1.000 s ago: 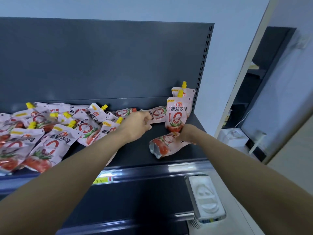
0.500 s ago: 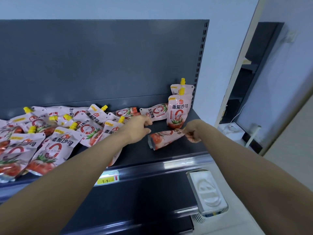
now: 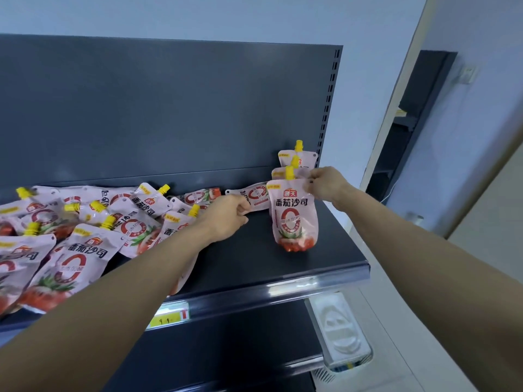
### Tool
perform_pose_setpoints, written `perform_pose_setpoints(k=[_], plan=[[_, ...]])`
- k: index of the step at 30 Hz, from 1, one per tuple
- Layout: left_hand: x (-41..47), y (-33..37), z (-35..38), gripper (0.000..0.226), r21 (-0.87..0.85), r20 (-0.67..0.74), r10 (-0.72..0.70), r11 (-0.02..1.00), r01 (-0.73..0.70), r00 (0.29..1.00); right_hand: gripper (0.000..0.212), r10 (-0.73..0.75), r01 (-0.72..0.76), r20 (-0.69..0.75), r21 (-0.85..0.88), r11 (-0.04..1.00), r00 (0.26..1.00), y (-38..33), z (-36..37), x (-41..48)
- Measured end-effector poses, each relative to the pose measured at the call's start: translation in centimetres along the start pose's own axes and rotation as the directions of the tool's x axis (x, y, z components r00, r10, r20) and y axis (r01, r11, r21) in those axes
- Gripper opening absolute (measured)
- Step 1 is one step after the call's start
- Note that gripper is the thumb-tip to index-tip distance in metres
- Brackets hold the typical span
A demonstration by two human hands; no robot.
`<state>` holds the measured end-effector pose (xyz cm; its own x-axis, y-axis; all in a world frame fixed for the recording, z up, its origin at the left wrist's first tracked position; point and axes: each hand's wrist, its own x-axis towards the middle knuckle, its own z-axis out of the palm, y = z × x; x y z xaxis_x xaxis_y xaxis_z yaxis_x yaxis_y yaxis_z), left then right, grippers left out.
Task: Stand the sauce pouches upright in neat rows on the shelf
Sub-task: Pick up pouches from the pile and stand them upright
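A pink sauce pouch (image 3: 294,216) with a yellow cap stands upright at the right end of the dark shelf (image 3: 254,264). My right hand (image 3: 325,185) pinches its top right corner. Two more upright pouches (image 3: 300,159) stand in a row behind it. My left hand (image 3: 229,215) pinches the edge of a pouch lying flat (image 3: 254,195) near the back panel. A heap of several flat pouches (image 3: 85,227) covers the left part of the shelf.
The grey back panel (image 3: 169,108) rises behind the shelf. A yellow price tag (image 3: 168,319) sits on the shelf's front rail. A white box (image 3: 339,332) rests on a lower shelf at the right. A doorway (image 3: 410,123) opens beyond the shelf's right end.
My right hand lifted the pouch that lay flat and stood it upright in front of the two standing ones. My left hand moved a little right onto a flat pouch.
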<state>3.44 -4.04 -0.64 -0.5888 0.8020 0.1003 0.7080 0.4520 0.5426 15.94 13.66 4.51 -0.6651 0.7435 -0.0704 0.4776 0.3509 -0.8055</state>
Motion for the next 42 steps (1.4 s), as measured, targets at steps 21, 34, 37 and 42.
perform_pose_setpoints(k=[21,34,37,42], plan=[[9.1,-5.1,1.9,0.03,0.481,0.006,-0.22,0.856,0.19,0.975,0.039,-0.059,0.233,0.508,-0.287,0.929,0.859,-0.3,-3.7,5.9],[12.3,-4.4,4.2,0.053,0.688,-0.029,-0.386,0.662,0.299,0.922,0.038,-0.063,0.277,0.62,-0.254,0.927,0.782,-0.7,-5.2,6.9],[12.7,-4.6,4.3,0.051,0.645,-0.025,-0.441,0.678,0.351,0.897,0.037,-0.09,0.275,0.613,-0.214,0.938,0.785,-0.3,-5.2,7.1],[13.2,-5.0,4.0,0.049,0.557,-0.071,-0.464,0.716,0.421,0.883,0.021,-0.103,0.285,0.583,-0.228,0.931,0.806,0.4,-4.8,7.5]])
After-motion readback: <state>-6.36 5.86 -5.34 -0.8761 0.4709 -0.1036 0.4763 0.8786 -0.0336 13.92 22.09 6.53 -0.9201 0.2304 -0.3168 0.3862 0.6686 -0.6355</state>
